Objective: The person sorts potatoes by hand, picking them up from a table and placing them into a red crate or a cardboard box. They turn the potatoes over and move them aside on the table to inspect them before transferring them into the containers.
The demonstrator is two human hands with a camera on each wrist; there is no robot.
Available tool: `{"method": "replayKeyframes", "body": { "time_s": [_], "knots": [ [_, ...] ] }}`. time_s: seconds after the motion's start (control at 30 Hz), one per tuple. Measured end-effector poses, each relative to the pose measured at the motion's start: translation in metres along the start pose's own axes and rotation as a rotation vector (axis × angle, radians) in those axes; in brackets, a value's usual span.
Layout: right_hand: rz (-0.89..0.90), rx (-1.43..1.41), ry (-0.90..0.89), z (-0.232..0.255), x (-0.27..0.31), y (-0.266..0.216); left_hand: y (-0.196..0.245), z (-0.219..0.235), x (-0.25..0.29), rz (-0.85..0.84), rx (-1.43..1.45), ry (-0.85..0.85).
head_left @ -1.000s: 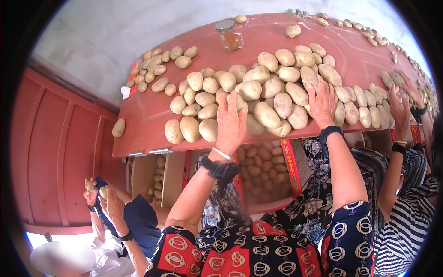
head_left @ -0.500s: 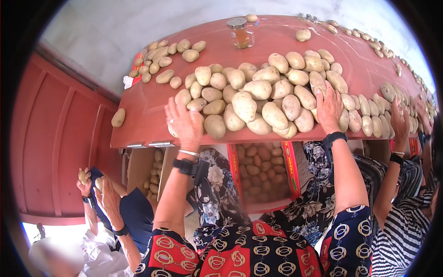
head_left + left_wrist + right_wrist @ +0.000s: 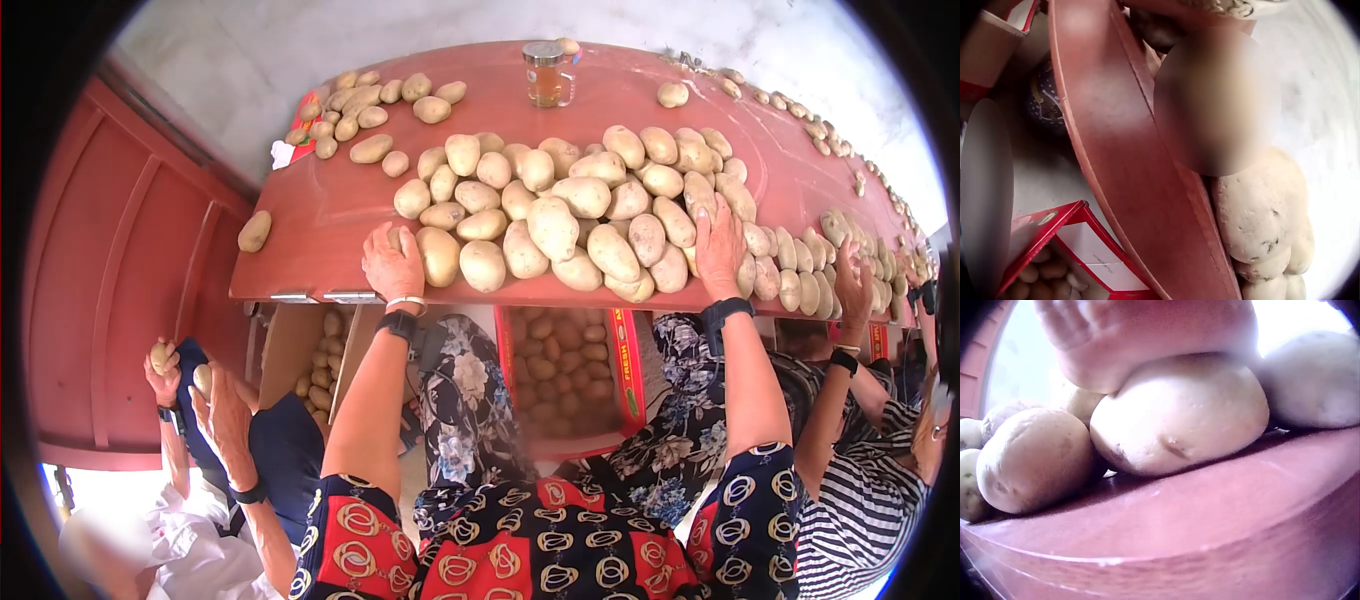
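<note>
A big heap of pale potatoes (image 3: pixel 560 215) lies on a red table (image 3: pixel 320 215). At the table's front edge my left hand (image 3: pixel 392 258) is curled round one potato (image 3: pixel 394 238), which it mostly hides. My right hand (image 3: pixel 716 235) lies flat with straight fingers on the right side of the heap. In the right wrist view the palm (image 3: pixel 1147 337) presses on a large potato (image 3: pixel 1179 419) near the table's edge. The left wrist view has the table's rim (image 3: pixel 1122 162) and a potato (image 3: pixel 1260 212) beside it.
A glass jar (image 3: pixel 547 75) stands at the table's far side. An open box of potatoes (image 3: pixel 565 370) sits under the table. A person at the left holds up two potatoes (image 3: pixel 160 358). Another person's hand (image 3: pixel 850 280) reaches the potato row at the right. A lone potato (image 3: pixel 254 231) lies at the left corner.
My left hand has slid left from the heap's middle to the front edge and closed round a potato. The right hand has stayed on the heap.
</note>
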State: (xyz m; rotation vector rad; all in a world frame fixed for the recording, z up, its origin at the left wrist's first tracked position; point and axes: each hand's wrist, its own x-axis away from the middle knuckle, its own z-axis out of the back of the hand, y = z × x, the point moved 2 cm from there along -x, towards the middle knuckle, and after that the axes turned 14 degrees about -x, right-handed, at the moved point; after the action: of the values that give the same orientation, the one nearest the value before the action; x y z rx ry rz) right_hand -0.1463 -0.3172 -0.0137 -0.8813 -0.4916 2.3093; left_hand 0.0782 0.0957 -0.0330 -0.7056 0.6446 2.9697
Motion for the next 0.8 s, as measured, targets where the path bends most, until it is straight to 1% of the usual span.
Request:
{"method": "replayKeyframes", "body": {
  "time_s": [0.03, 0.1, 0.13, 0.2, 0.27, 0.3, 0.37, 0.4, 0.47, 0.5, 0.53, 0.6, 0.63, 0.67, 0.73, 0.77, 0.8],
  "knots": [
    [-0.004, 0.015, 0.010, 0.000, 0.000, -0.004, 0.003, 0.005, -0.003, 0.001, 0.003, 0.005],
    [-0.010, 0.016, -0.001, 0.001, 0.002, -0.008, 0.011, 0.012, -0.011, -0.066, -0.266, -0.108],
    [-0.020, 0.020, -0.015, 0.003, 0.002, -0.009, 0.016, 0.014, -0.019, -0.072, -0.261, -0.104],
    [-0.012, 0.039, -0.001, 0.003, 0.002, -0.009, 0.033, 0.024, -0.039, -0.394, 0.098, 0.118],
    [-0.043, -0.003, -0.039, 0.009, 0.003, -0.017, 0.073, 0.032, -0.053, -0.479, 0.023, -0.057],
    [-0.041, -0.001, -0.039, 0.008, 0.003, -0.015, 0.086, 0.028, -0.057, -0.477, 0.025, -0.058],
    [0.013, 0.010, 0.005, 0.005, 0.004, -0.012, 0.112, 0.016, -0.066, -0.640, -0.091, -0.271],
    [0.010, 0.011, 0.008, 0.005, 0.003, -0.012, 0.120, 0.013, -0.073, -0.645, -0.090, -0.271],
    [-0.035, -0.032, -0.032, 0.009, 0.003, -0.017, 0.135, -0.004, -0.085, -0.687, -0.272, -0.467],
    [-0.038, -0.028, -0.030, 0.008, 0.002, -0.015, 0.135, -0.017, -0.093, -0.743, -0.230, -0.510],
    [-0.029, 0.004, -0.006, 0.006, 0.003, -0.015, 0.139, -0.019, -0.101, -0.746, -0.230, -0.512],
    [-0.028, 0.040, 0.011, 0.003, 0.006, -0.014, 0.141, -0.028, -0.105, -0.846, -0.359, -0.741],
    [-0.028, 0.024, 0.008, 0.005, 0.005, -0.015, 0.141, -0.030, -0.106, -0.880, -0.337, -0.669],
    [-0.028, 0.007, 0.007, 0.006, 0.004, -0.015, 0.141, -0.033, -0.109, -0.885, -0.335, -0.677],
    [-0.014, -0.009, 0.014, 0.004, 0.001, -0.012, 0.139, -0.034, -0.116, -0.874, -0.301, -0.621],
    [0.004, -0.026, 0.019, 0.004, 0.004, -0.010, 0.136, -0.032, -0.117, -0.910, -0.267, -0.587],
    [-0.005, -0.024, 0.010, 0.004, 0.005, -0.009, 0.133, -0.032, -0.112, -0.912, -0.269, -0.599]
  ]
}}
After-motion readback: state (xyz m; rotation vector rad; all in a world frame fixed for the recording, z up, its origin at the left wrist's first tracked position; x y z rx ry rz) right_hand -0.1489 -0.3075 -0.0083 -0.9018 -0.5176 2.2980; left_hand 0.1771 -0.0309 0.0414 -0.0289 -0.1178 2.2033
